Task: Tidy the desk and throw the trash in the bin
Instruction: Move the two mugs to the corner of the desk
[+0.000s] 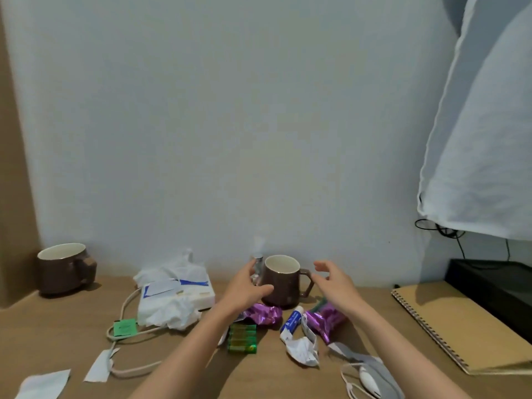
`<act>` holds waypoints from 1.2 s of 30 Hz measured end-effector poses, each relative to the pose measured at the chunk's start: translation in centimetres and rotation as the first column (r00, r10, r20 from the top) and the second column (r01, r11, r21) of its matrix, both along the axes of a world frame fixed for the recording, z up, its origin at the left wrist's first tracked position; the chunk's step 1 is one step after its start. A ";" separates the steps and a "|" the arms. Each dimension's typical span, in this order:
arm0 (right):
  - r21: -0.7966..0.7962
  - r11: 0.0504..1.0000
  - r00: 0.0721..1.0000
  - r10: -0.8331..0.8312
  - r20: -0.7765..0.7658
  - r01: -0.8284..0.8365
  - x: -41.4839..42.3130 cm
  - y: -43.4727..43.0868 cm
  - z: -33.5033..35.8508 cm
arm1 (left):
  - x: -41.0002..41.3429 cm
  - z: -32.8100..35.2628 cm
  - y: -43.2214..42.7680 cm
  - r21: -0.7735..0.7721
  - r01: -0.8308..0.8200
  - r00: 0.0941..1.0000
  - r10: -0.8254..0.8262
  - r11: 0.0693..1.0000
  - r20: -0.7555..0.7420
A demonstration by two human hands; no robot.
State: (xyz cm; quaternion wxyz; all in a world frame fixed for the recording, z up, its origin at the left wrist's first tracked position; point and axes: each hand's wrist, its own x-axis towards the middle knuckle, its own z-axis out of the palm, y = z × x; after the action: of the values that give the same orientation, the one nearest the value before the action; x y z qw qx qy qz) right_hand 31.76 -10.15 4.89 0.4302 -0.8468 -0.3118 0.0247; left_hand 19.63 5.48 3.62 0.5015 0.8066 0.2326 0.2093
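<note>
A brown mug [280,283] stands at the back middle of the wooden desk [72,326], handle to the right. My left hand [244,287] is open against the mug's left side, thumb near its body. My right hand [335,283] hovers open just right of the handle, not touching it. In front of the mug lie two purple foil wrappers [266,313] [325,319], a pack of green batteries [242,338], a blue-and-white tube [291,323] and crumpled white paper [302,348]. A small bottle [258,262] stands behind the mug.
A second brown mug [64,269] sits far left. A tissue pack with crumpled tissues [172,300], a beige cable [126,335], a green tag [124,327] and paper scraps [43,384] lie at left. A spiral notebook [460,323], black box [495,286] and grey strap [371,367] are right.
</note>
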 end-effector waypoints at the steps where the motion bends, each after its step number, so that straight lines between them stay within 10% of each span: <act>1: -0.018 1.000 1.000 0.011 -0.019 -0.011 0.5 0.3 -0.2 | 0.4 -0.2 0.0 0.004 0.010 1.000 -0.010 1.000 -0.006; 16: -0.160 0.962 0.963 0.193 -0.186 -0.223 1.5 1.6 -0.5 | 3.4 -1.7 0.2 0.031 0.051 0.995 -0.054 0.998 0.085; 36: 0.265 0.869 0.885 0.455 -0.100 -0.417 -13.8 7.5 5.8 | -16.2 5.6 5.7 0.205 -0.221 0.912 0.128 0.953 0.390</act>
State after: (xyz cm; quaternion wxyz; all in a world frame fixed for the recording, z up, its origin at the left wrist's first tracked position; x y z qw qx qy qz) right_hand 17.97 -2.60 10.65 0.5343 -0.6923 -0.4606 0.1518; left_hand 3.44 11.16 9.23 0.4122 0.7836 0.1772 0.4298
